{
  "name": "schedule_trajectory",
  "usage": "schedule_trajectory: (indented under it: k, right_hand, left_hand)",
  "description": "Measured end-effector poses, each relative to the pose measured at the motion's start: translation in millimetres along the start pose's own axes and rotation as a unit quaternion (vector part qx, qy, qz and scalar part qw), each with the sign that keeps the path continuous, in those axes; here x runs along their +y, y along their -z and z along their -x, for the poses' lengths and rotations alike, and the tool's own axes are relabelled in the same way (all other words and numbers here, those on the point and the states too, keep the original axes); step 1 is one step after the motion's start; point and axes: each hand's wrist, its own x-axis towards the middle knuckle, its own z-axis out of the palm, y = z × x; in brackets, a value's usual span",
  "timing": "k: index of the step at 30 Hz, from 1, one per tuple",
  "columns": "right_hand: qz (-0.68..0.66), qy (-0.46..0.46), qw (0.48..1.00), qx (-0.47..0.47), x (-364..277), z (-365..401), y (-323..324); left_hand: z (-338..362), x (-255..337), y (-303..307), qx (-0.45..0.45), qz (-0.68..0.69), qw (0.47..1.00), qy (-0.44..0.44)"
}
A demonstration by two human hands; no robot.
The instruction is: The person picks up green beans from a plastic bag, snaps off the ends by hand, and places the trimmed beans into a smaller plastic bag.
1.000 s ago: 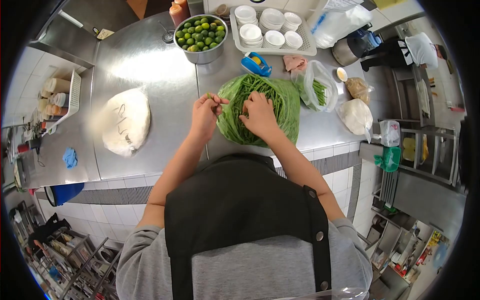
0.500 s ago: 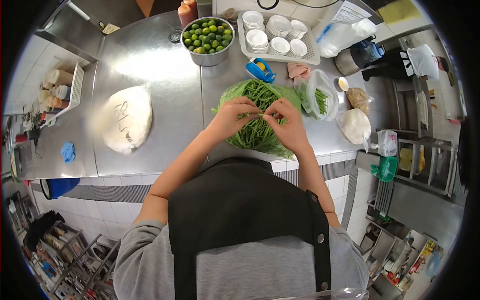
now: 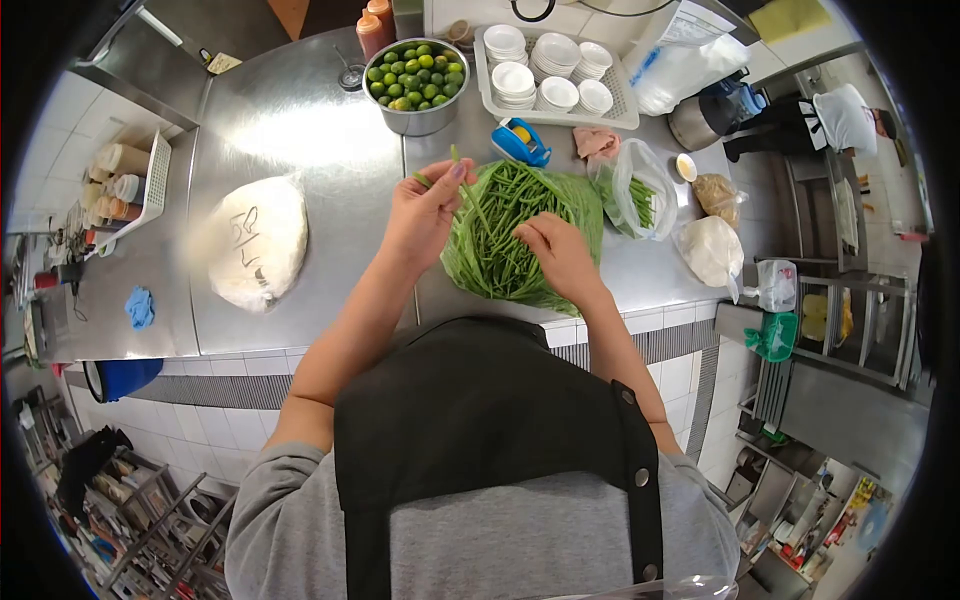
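Note:
A heap of green beans (image 3: 508,215) lies on an open green plastic bag (image 3: 578,196) on the steel counter. My left hand (image 3: 425,212) is raised at the heap's left edge, its thumb and fingers pinched on a few green beans (image 3: 472,196). Over the right part of the heap is my right hand (image 3: 557,252), fingers curled together; whatever is between its fingertips is too small to make out. A clear bag (image 3: 640,190) with more beans stands to the right of the heap.
Behind the heap are a steel pot of limes (image 3: 417,120), a blue object (image 3: 521,143) and a rack of white dishes (image 3: 628,115). A wrapped white bundle (image 3: 257,243) lies left, a blue cloth (image 3: 139,307) farther left. Another person (image 3: 845,120) stands far right.
My hands have moved apart from their meeting point above the beans. The left went left and up with beans in it; the right moved slightly down over the heap.

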Motion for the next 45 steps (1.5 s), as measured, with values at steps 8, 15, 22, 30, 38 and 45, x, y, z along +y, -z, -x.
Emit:
schedule_trajectory:
  k: [8,15,22,30,38,45]
  right_hand:
    - [-0.186,0.068,0.977,0.080,-41.6,-2.1,-14.4]
    - [-0.206,0.029,0.974,0.086,-36.8,-19.2,16.3]
    - [0.264,0.158,0.951,0.030,36.3,-40.9,-23.0]
    - [0.374,0.179,0.909,0.037,43.1,-53.7,-19.6]
    - [0.107,0.127,0.985,-0.052,8.4,-36.2,23.1]
    - [-0.127,0.022,0.991,0.017,-20.6,-24.4,32.2]
  left_hand:
    - [1.2,-4.1,-1.7,0.018,0.043,0.999,-0.022]
    - [-7.4,-7.6,27.5,0.125,0.104,0.986,0.024]
    - [10.2,-1.3,-7.4,0.134,0.132,0.979,0.076]
    - [7.6,-13.4,18.9,0.067,0.014,0.990,0.126]
    - [6.5,-48.0,11.4,-0.056,-0.416,0.908,-0.017]
    - [9.3,-52.5,-14.5,-0.031,-0.514,0.854,-0.078]
